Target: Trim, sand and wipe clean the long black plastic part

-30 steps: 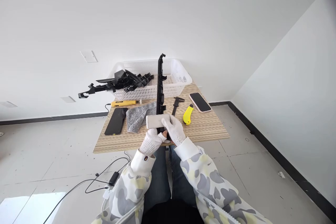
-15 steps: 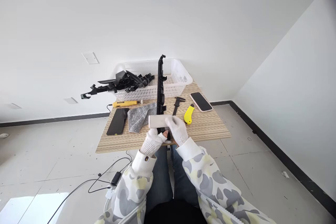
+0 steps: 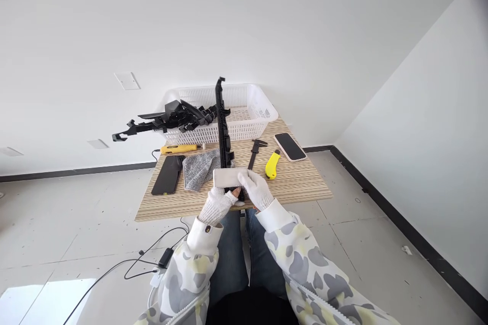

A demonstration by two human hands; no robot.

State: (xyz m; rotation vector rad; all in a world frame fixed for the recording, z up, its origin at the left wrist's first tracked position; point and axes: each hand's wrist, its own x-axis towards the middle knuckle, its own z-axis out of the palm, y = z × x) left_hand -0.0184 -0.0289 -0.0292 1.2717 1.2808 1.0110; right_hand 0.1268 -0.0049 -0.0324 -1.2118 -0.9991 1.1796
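Gloved in white with the fingertips bare, my left hand (image 3: 218, 204) is closed round the lower end of a long black plastic strip (image 3: 222, 129). The strip has clips along one side and leans slightly left, its top end over the basket. My right hand (image 3: 256, 189), also gloved, grips the right end of a pale, flat rectangular block (image 3: 225, 177). That block lies crosswise in front of the strip's lower part and hides it there. From this angle I cannot tell whether the two touch.
A white basket (image 3: 244, 131) holds several black plastic parts (image 3: 179, 116) that stick out leftwards. On the table (image 3: 305, 190) lie a grey cloth (image 3: 200, 170), a yellow corded tool (image 3: 178, 149), a black caliper (image 3: 255, 152), a yellow cutter (image 3: 272, 164) and two phones (image 3: 290, 147) (image 3: 168, 175).
The top of the black strip has swung to the left. The pale block stays in my right hand, turned a little. The whole view has shifted slightly.
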